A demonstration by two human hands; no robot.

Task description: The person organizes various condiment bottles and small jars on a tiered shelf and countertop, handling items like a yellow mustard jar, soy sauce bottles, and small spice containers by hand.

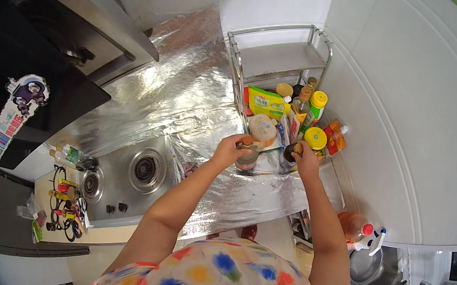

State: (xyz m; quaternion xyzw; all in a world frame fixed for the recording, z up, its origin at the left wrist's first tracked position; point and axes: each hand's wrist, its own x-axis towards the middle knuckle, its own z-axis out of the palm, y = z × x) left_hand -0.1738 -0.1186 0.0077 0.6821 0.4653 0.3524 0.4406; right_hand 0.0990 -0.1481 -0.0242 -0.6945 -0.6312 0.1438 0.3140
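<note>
My left hand (230, 152) grips a bottle (247, 159) with an orange-brown cap by its neck, at the near left corner of a metal rack (240, 70). To the right, my right hand (308, 159) is closed on a dark bottle (290, 153) with a tan cap. Between and behind my hands, the rack's lower level holds a round white-lidded container (262, 128), a yellow-green pouch (267, 103), a yellow-lidded jar (315, 138), a green bottle with a yellow cap (318, 105) and several other bottles and packets.
Foil (197, 114) covers the counter and part of the wall. A two-burner gas hob (126, 184) lies left, with bottles and utensils beyond. A range hood (64, 69) juts in at upper left. At lower right are a large reddish bottle (350, 226), a spray bottle (377, 243) and a sink (378, 276).
</note>
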